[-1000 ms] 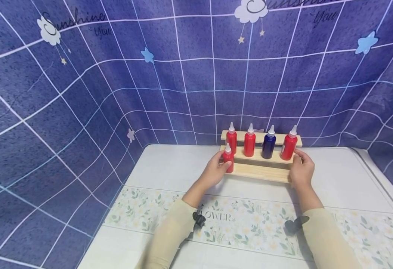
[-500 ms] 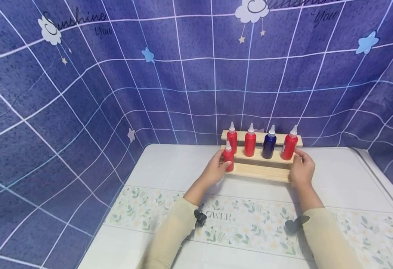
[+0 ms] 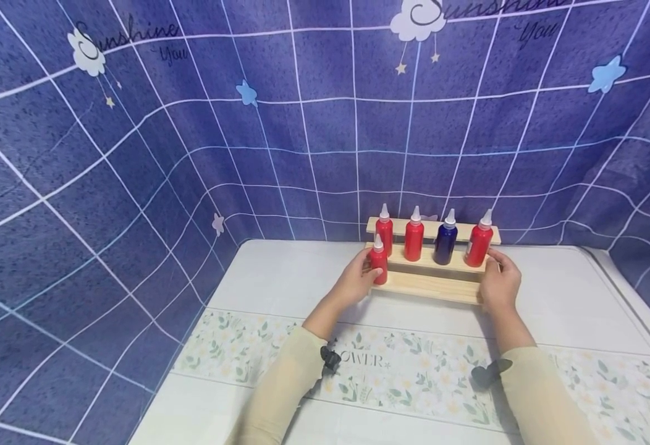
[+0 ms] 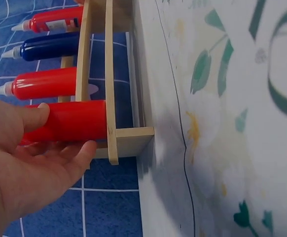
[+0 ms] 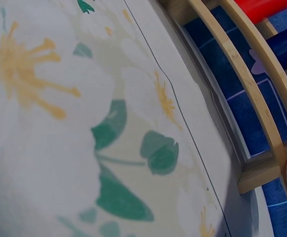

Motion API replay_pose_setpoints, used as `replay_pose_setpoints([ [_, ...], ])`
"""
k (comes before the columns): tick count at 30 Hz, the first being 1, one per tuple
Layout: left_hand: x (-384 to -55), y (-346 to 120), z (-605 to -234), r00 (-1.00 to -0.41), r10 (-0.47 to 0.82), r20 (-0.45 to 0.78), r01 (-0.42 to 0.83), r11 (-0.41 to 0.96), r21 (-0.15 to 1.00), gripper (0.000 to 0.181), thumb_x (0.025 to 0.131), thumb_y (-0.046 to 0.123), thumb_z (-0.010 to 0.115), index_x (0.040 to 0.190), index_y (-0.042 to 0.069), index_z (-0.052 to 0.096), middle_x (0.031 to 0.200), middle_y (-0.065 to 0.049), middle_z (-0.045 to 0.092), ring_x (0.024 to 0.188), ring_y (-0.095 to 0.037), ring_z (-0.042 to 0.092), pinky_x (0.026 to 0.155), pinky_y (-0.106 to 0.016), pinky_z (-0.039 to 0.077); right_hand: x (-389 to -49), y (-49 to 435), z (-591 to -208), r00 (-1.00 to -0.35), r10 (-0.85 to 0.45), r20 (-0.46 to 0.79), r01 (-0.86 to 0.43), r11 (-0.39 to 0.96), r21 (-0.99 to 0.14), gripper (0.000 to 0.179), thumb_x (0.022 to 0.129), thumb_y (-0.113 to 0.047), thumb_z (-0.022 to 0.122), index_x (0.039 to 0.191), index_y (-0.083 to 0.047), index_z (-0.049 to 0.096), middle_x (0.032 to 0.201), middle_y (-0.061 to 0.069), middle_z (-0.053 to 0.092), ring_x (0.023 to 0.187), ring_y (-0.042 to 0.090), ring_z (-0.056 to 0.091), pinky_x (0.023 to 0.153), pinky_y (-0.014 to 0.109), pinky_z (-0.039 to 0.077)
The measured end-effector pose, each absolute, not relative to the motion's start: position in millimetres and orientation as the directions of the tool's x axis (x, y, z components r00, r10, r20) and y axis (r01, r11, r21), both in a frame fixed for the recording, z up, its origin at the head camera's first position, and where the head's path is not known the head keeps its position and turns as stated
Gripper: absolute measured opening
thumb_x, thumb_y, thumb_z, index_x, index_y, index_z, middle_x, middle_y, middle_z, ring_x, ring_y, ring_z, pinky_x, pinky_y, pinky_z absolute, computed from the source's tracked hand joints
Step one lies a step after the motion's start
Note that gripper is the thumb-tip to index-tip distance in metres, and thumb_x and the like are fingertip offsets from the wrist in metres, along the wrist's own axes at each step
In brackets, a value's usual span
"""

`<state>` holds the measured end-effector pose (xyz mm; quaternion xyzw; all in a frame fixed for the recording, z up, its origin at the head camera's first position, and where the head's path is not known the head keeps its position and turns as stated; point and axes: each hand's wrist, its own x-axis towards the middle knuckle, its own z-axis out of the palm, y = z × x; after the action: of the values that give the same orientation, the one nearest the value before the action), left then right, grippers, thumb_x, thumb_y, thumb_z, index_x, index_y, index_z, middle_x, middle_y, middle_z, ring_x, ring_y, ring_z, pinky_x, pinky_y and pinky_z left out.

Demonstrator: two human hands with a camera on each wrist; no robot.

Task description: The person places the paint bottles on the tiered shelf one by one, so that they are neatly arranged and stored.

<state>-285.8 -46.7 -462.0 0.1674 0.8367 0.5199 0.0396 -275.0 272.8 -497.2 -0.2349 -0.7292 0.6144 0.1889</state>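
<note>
A wooden tiered rack [image 3: 433,288] stands at the back of the table. My left hand [image 3: 354,279] grips a red squeeze bottle [image 3: 379,264] with a white pointed cap at the left end of the lowest step. In the left wrist view, thumb and fingers wrap this red bottle [image 4: 74,121], its base right at the front board. On the step behind stand more red bottles [image 3: 413,241] and a dark blue bottle [image 3: 445,242]. My right hand [image 3: 500,281] holds the rack's right end beside the rightmost red bottle [image 3: 478,244]; some of its fingers are hidden behind the rack.
The white table [image 3: 280,272] carries a floral printed band [image 3: 414,377] in front of the rack. A purple-blue gridded curtain [image 3: 325,136] hangs close behind the rack and along the left side.
The red bottle in my left hand has shifted very slightly. The right hand, the rack and the other bottles hold their places.
</note>
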Motion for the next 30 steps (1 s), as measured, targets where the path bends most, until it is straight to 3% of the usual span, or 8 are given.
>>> replay_pose_setpoints([
  [7, -280.3, -53.5, -461.6, -0.938, 0.32, 0.132, 0.252, 0.37, 0.894, 0.069, 0.104, 0.014, 0.065, 0.164, 0.007, 0.032, 0.158, -0.022, 0.052, 0.146, -0.038, 0.054, 0.121, -0.049, 0.047, -276.0, 273.6, -498.3, -0.813, 0.582, -0.006, 0.094, 0.122, -0.988, 0.043, 0.111, -0.02, 0.041, 0.148, -0.012, 0.061, 0.159, 0.009, 0.055, 0.106, 0.004, 0.054, 0.071, 0.013, 0.048],
  [9, -277.9, -55.0, -460.1, -0.936, 0.324, 0.137, 0.257, 0.367, 0.894, 0.069, 0.104, 0.013, 0.065, 0.164, 0.006, 0.031, 0.158, -0.023, 0.051, 0.147, -0.039, 0.054, 0.121, -0.05, 0.047, -276.1, 274.8, -498.4, -0.812, 0.584, -0.004, 0.091, 0.119, -0.989, 0.043, 0.11, -0.02, 0.041, 0.148, -0.012, 0.061, 0.159, 0.009, 0.055, 0.113, 0.008, 0.057, 0.083, 0.016, 0.052],
  [12, -274.0, -56.2, -457.8, -0.934, 0.331, 0.132, 0.26, 0.381, 0.887, 0.068, 0.104, 0.011, 0.063, 0.164, 0.006, 0.032, 0.159, -0.023, 0.051, 0.147, -0.038, 0.053, 0.121, -0.05, 0.047, -276.2, 276.0, -498.3, -0.809, 0.588, 0.002, 0.086, 0.121, -0.989, 0.043, 0.11, -0.019, 0.041, 0.148, -0.011, 0.061, 0.159, 0.009, 0.056, 0.129, 0.011, 0.052, 0.102, 0.02, 0.046],
  [18, -269.6, -56.4, -456.7, -0.93, 0.344, 0.132, 0.281, 0.43, 0.858, 0.064, 0.105, 0.003, 0.057, 0.164, 0.008, 0.032, 0.161, -0.021, 0.05, 0.149, -0.035, 0.053, 0.12, -0.044, 0.049, -275.3, 276.1, -498.4, -0.813, 0.582, -0.004, 0.102, 0.135, -0.986, 0.044, 0.11, -0.02, 0.04, 0.149, -0.013, 0.059, 0.158, 0.008, 0.056, 0.124, 0.01, 0.053, 0.092, 0.017, 0.048],
  [20, -268.7, -56.9, -457.1, -0.93, 0.345, 0.127, 0.278, 0.436, 0.856, 0.064, 0.104, -0.002, 0.051, 0.164, 0.009, 0.032, 0.161, -0.02, 0.049, 0.15, -0.034, 0.052, 0.121, -0.043, 0.048, -274.8, 275.2, -498.6, -0.817, 0.576, 0.001, 0.095, 0.136, -0.986, 0.044, 0.11, -0.019, 0.04, 0.15, -0.011, 0.059, 0.158, 0.009, 0.055, 0.131, 0.015, 0.054, 0.101, 0.023, 0.051],
  [22, -268.2, -57.7, -458.0, -0.93, 0.347, 0.121, 0.278, 0.45, 0.849, 0.066, 0.102, -0.006, 0.046, 0.164, 0.01, 0.031, 0.161, -0.02, 0.049, 0.15, -0.033, 0.051, 0.122, -0.042, 0.047, -274.6, 274.5, -499.2, -0.82, 0.572, 0.001, 0.089, 0.13, -0.987, 0.045, 0.11, -0.018, 0.04, 0.15, -0.01, 0.058, 0.161, 0.01, 0.053, 0.142, 0.016, 0.048, 0.116, 0.029, 0.045],
  [25, -267.0, -59.0, -458.9, -0.931, 0.351, 0.1, 0.267, 0.469, 0.842, 0.069, 0.1, -0.009, 0.039, 0.165, 0.011, 0.031, 0.163, -0.018, 0.048, 0.152, -0.031, 0.05, 0.125, -0.042, 0.043, -274.7, 273.8, -500.1, -0.819, 0.573, 0.009, 0.076, 0.124, -0.989, 0.044, 0.11, -0.017, 0.04, 0.15, -0.007, 0.058, 0.16, 0.013, 0.053, 0.148, 0.023, 0.047, 0.125, 0.04, 0.041],
  [30, -266.9, -60.6, -460.6, -0.933, 0.353, 0.076, 0.248, 0.474, 0.845, 0.069, 0.1, -0.007, 0.037, 0.166, 0.014, 0.03, 0.166, -0.013, 0.046, 0.153, -0.028, 0.048, 0.128, -0.043, 0.039, -276.0, 273.6, -501.4, -0.817, 0.577, 0.014, 0.068, 0.119, -0.991, 0.044, 0.11, -0.017, 0.041, 0.149, -0.007, 0.058, 0.16, 0.013, 0.054, 0.147, 0.021, 0.048, 0.126, 0.039, 0.04],
])
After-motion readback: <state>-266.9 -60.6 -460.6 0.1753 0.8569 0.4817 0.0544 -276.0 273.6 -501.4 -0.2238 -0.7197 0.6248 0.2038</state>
